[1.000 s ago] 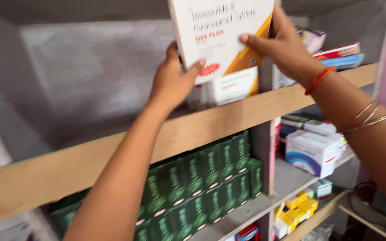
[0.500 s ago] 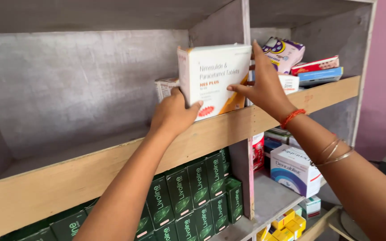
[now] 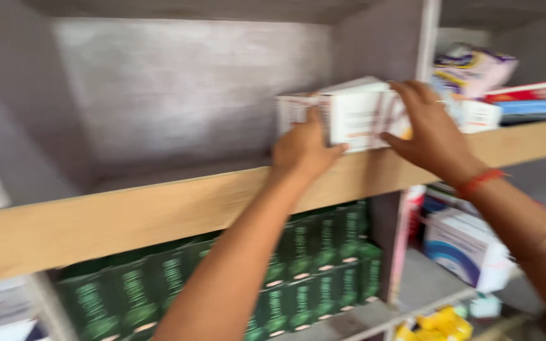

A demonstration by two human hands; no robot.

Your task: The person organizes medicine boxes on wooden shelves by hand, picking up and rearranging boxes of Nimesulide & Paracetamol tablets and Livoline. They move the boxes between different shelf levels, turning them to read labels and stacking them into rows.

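Note:
A white medicine box with orange and red print stands on the upper wooden shelf, against the grey divider. My left hand grips its left lower edge. My right hand, with a red thread at the wrist, presses flat on its right face. Another white box sits just behind it on the left. The frame is blurred by motion.
Rows of dark green boxes fill the shelf below. In the right bay lie a pale pink packet, red and blue flat boxes, a white-and-blue carton and yellow packs. The upper shelf's left part holds nothing.
Both hands have brought the white box down from above and pushed it back onto the shelf. The view has shifted, so the shelf sits lower and nearer.

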